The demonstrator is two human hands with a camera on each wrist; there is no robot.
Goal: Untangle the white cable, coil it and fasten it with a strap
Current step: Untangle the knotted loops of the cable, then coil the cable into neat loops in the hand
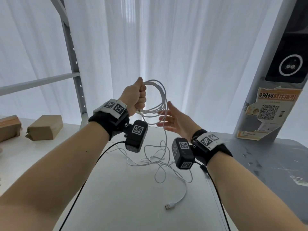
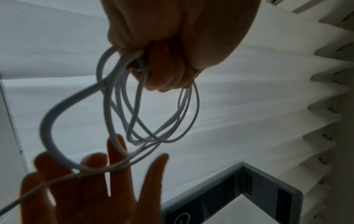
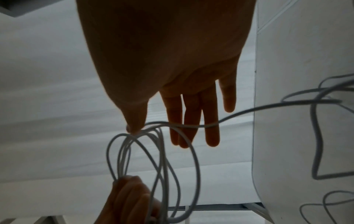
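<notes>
Left hand (image 1: 137, 95): I fist several loops of the white cable (image 1: 159, 104), raised above the table (image 1: 123, 189).
Right hand (image 1: 173, 121): fingers spread, strand draped across them.
Slack: tangled on table, USB plug (image 1: 170, 205) free.
Handling: light, limp, springy; take hold near coil.

Before you: two brown paper-wrapped parcels (image 1: 45, 127) at tabletop's (image 1: 116, 189) far left edge, grey shelving frame (image 1: 73, 64) behind, white curtains (image 1: 183, 55), grey postered kiosk (image 1: 273, 100) at right edge.
</notes>
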